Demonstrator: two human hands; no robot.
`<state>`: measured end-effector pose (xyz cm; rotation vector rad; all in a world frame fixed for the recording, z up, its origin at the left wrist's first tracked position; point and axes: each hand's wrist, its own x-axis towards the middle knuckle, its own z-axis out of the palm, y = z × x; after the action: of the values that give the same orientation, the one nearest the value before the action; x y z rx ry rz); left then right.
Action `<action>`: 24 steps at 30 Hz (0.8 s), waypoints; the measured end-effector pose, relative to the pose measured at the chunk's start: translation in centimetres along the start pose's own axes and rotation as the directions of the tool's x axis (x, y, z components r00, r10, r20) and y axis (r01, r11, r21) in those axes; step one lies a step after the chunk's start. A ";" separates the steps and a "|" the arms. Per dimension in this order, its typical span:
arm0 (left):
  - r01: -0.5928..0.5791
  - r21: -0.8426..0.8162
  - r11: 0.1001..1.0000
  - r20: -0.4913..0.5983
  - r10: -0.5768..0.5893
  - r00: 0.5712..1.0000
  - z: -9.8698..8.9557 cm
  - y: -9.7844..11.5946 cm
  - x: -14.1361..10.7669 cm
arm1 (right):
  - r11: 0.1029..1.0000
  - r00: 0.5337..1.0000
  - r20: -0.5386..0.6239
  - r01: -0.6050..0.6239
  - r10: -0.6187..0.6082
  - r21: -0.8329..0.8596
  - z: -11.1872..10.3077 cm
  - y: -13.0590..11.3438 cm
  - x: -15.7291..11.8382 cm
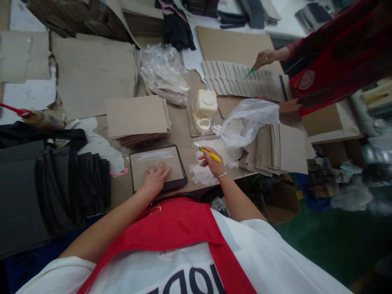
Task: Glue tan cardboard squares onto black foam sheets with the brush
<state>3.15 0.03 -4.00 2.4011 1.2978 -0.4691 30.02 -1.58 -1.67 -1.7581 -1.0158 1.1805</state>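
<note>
My left hand (156,179) lies with its fingers spread on a tan cardboard panel (141,167), which sits on a black sheet (183,173) that shows around its edges. White streaks (154,156) run across the panel's upper part. Closed around a yellow-handled brush (213,155), my right hand (211,161) is to the right of the panel, above some white paper scraps (203,175). The brush's pale tip points left, near a cream plastic container (205,108) with a cut opening.
Behind the panel is a stack of cardboard (136,116). Black folded pieces (55,183) pile up at left. A clear plastic bag (248,118) and upright boards (275,147) stand at right. Across the table, a co-worker's hand (265,57) holds a green-tipped bottle over grey strips (232,77).
</note>
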 end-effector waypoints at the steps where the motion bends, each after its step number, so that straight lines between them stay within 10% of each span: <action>1: -0.020 0.006 1.000 0.015 0.019 1.000 0.0 0.1 0.0 | 0.994 0.999 0.001 0.043 -0.043 -0.103 -0.8 1.1 -0.9; 6: -0.078 0.058 0.995 0.026 0.076 0.997 0.1 0.7 0.0 | 0.698 0.980 0.045 0.169 -0.193 -0.695 0.0 7.5 -3.8; 10: -0.056 0.084 0.995 0.026 0.054 0.998 0.0 1.0 0.0 | 0.488 0.973 0.090 0.186 -0.212 -0.853 2.4 11.1 -4.1; 24: -0.050 0.068 0.996 0.019 0.049 0.999 -0.5 0.7 -0.3 | 0.480 0.960 0.141 0.245 -0.242 -0.842 1.3 12.9 -3.4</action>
<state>3.61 -0.30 -3.36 2.4737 1.2307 -0.5269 30.39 -9.43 -12.52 -2.1991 -2.0253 0.4538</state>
